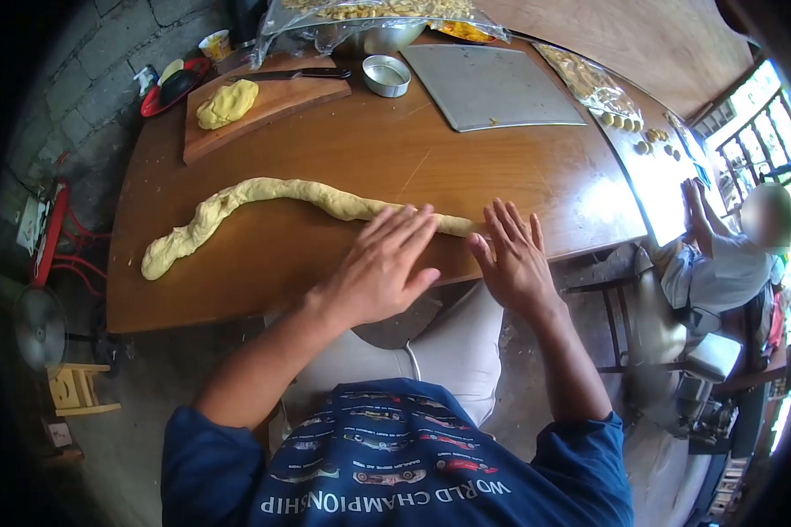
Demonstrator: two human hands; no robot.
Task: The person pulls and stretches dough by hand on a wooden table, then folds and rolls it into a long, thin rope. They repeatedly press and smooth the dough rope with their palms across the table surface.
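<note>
A long rope of pale yellow dough [277,188] curves across the wooden table, thick and lumpy at its left end and thinner toward the right. My left hand [387,263] lies over its right half, palm down with the fingers stretched out. At the rope's right end, my right hand [514,259] is spread flat, thumb apart, its fingers covering the tip. Parts of the dough under both hands are hidden. Neither hand grips anything.
A cutting board [281,104] holds a dough lump [228,104] and a knife [294,75]. Beyond stand a round metal tin [386,76] and a metal tray [492,86]. Small dough balls [622,121] lie at right, where another person [721,255] sits.
</note>
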